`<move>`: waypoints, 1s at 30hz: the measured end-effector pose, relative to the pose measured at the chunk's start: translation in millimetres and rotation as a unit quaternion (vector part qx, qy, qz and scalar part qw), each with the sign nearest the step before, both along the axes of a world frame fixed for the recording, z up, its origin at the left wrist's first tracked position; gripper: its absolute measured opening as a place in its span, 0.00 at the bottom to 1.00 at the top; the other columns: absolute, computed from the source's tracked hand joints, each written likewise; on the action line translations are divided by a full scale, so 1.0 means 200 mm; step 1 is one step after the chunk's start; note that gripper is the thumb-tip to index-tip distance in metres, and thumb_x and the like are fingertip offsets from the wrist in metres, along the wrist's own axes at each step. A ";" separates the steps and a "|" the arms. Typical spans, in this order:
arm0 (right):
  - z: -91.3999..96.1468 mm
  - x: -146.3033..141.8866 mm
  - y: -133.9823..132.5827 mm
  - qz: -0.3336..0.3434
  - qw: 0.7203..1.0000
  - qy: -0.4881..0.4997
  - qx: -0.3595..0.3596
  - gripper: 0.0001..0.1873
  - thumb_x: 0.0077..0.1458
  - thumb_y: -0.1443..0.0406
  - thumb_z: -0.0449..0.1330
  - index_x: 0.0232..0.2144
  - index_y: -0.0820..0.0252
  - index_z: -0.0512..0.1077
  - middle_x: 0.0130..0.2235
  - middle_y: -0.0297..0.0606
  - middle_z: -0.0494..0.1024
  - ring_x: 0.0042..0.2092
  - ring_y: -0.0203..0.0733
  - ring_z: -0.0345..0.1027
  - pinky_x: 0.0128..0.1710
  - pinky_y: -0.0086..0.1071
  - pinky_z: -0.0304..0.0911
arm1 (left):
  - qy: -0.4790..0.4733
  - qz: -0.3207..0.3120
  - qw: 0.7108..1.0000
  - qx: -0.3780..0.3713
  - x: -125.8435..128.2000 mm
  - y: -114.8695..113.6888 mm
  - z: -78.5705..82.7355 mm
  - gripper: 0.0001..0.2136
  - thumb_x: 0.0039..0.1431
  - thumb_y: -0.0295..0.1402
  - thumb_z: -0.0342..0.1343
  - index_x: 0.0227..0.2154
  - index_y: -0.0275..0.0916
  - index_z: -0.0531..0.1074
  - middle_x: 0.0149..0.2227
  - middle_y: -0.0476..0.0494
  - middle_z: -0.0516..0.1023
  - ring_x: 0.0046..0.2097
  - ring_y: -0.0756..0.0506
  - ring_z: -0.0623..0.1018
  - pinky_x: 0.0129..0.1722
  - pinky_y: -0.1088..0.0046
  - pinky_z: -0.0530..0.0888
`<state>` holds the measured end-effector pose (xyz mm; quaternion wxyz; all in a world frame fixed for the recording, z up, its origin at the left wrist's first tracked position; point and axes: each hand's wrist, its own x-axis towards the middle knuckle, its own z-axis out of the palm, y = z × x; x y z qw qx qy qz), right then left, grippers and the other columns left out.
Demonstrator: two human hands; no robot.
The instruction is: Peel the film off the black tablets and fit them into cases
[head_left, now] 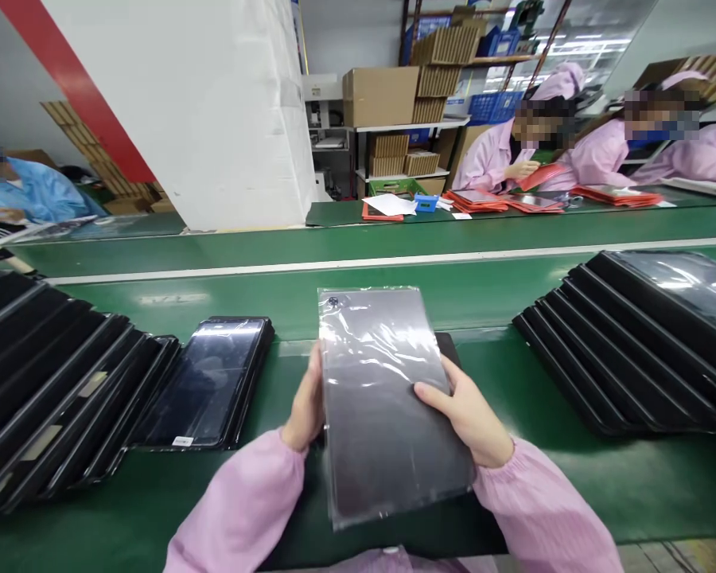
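Observation:
A dark grey tablet in a clear plastic sleeve is held up in front of me, its back with a small camera facing me. My left hand grips its left edge, with the fingers hidden behind it. On the right edge, my right hand is closed, thumb over the plastic. A dark flat item shows partly behind the tablet; its kind is hidden. Left of my hands, another tablet lies screen up in a black tray with a small white label.
Fanned stacks of black trays stand at the left and right on the green bench. Across the bench, people in pink smocks sit by red sleeves. A person in blue works at far left, beside a white pillar.

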<state>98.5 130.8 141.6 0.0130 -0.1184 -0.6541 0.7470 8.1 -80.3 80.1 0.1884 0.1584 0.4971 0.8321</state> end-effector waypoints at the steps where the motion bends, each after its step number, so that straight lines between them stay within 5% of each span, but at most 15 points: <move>1: 0.00 -0.03 0.01 -0.016 0.999 0.007 0.027 0.34 0.47 0.57 0.72 0.55 0.57 0.69 0.54 0.44 0.78 0.54 0.52 0.74 0.55 0.43 0.68 | -0.062 -0.071 0.995 0.011 -0.05 -0.02 -0.01 0.35 0.55 0.66 0.45 0.43 0.38 0.76 0.42 0.33 0.81 0.50 0.32 0.78 0.51 0.50 0.72; 4: -0.01 -0.12 0.01 -0.040 0.997 0.023 0.070 0.34 0.48 0.57 0.72 0.56 0.59 0.69 0.55 0.46 0.77 0.54 0.53 0.73 0.55 0.45 0.68 | -0.184 -0.184 0.965 0.045 -0.15 -0.06 -0.05 0.41 0.43 0.67 0.58 0.46 0.33 0.75 0.47 0.28 0.80 0.54 0.26 0.75 0.55 0.47 0.69; 6: -0.04 -0.18 -0.01 -0.044 0.995 0.030 0.083 0.34 0.48 0.57 0.71 0.55 0.61 0.69 0.54 0.47 0.78 0.54 0.54 0.74 0.54 0.45 0.69 | -0.235 -0.149 0.958 0.078 -0.14 -0.05 -0.09 0.40 0.44 0.64 0.61 0.50 0.33 0.74 0.49 0.29 0.79 0.55 0.26 0.75 0.56 0.46 0.68; 10: -0.12 -0.28 0.01 -0.036 0.995 0.016 0.093 0.34 0.44 0.56 0.72 0.53 0.60 0.71 0.51 0.45 0.80 0.51 0.54 0.75 0.51 0.43 0.71 | -0.347 -0.055 0.918 0.185 0.03 0.07 -0.16 0.41 0.56 0.64 0.48 0.56 0.31 0.70 0.54 0.27 0.76 0.57 0.26 0.73 0.58 0.45 0.66; 14: -0.16 -0.32 0.08 0.013 0.997 -0.015 0.081 0.35 0.42 0.55 0.73 0.53 0.58 0.72 0.52 0.43 0.80 0.50 0.53 0.76 0.48 0.41 0.72 | -0.393 0.027 0.891 0.225 0.20 0.17 -0.16 0.33 0.62 0.57 0.48 0.56 0.33 0.71 0.54 0.32 0.77 0.59 0.30 0.73 0.60 0.52 0.67; 17: -0.17 -0.32 0.11 0.018 0.997 -0.030 0.076 0.34 0.43 0.54 0.73 0.52 0.58 0.73 0.51 0.43 0.81 0.48 0.52 0.77 0.47 0.41 0.73 | -0.402 0.068 0.902 0.140 0.19 0.13 -0.10 0.26 0.64 0.51 0.49 0.52 0.34 0.73 0.53 0.35 0.78 0.59 0.34 0.73 0.58 0.58 0.69; 19: -0.18 -0.31 0.12 0.005 0.996 -0.032 0.086 0.34 0.44 0.53 0.72 0.52 0.58 0.73 0.50 0.42 0.82 0.48 0.52 0.77 0.47 0.41 0.73 | -0.327 0.104 0.934 0.098 0.12 0.07 -0.07 0.25 0.64 0.52 0.51 0.52 0.37 0.73 0.55 0.37 0.77 0.59 0.36 0.73 0.56 0.61 0.70; 21: -0.21 -0.31 0.10 -0.004 0.994 -0.022 0.102 0.34 0.44 0.53 0.72 0.53 0.58 0.73 0.49 0.42 0.82 0.49 0.52 0.77 0.49 0.41 0.72 | -0.269 0.047 0.959 0.082 0.04 0.01 -0.07 0.29 0.55 0.55 0.59 0.51 0.38 0.73 0.54 0.37 0.77 0.57 0.34 0.74 0.52 0.61 0.73; 24: -0.26 -0.32 0.06 -0.019 0.992 0.009 0.128 0.33 0.47 0.51 0.70 0.52 0.60 0.74 0.48 0.44 0.82 0.49 0.52 0.77 0.50 0.42 0.72 | -0.263 -0.052 0.962 0.048 -0.01 -0.02 -0.11 0.30 0.41 0.42 0.73 0.47 0.37 0.74 0.48 0.37 0.80 0.50 0.34 0.79 0.46 0.62 0.75; 27: -0.30 -0.33 0.04 -0.083 0.982 0.047 0.162 0.29 0.49 0.50 0.66 0.49 0.62 0.76 0.45 0.46 0.83 0.47 0.52 0.78 0.47 0.42 0.73 | -0.273 -0.034 0.961 0.034 0.00 -0.01 -0.17 0.27 0.40 0.29 0.73 0.47 0.40 0.73 0.45 0.42 0.82 0.44 0.40 0.80 0.45 0.64 0.74; 30: -0.32 -0.32 0.06 -0.163 0.956 0.078 0.233 0.20 0.49 0.52 0.65 0.38 0.61 0.79 0.42 0.46 0.83 0.40 0.48 0.78 0.39 0.38 0.74 | -0.267 -0.021 0.963 0.043 0.02 -0.01 -0.20 0.27 0.42 0.28 0.71 0.48 0.41 0.72 0.45 0.43 0.82 0.45 0.41 0.80 0.47 0.64 0.74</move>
